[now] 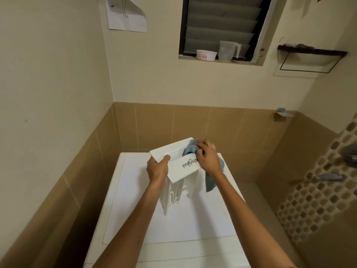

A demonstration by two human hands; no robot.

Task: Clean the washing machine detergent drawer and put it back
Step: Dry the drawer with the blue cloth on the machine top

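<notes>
1. You are standing the drawer on end on the washer, toward the back of its top. The drawer's lower end is touching the top, and its front panel, with the logo, is tilting up toward you.
2. Your left hand is gripping the left end of that panel. The thumb is lying over the upper edge, and the fingers are curling underneath, mostly out of sight.
3. Your right hand is clutching the cloth, with the fingers curled round a bunched part of it. You are pressing that bunch into the recess behind the right end of the panel.
4. A loose tail of the cloth is hanging down under your right wrist, just beside the drawer's right side. Whether it is reaching the washer top cannot be told.
5. On the window sill above, a bowl and a jug are sitting side by side.
6. A sheet of paper is curling off the wall at upper left, and a dark shelf is hanging on the wall at upper right.
</notes>
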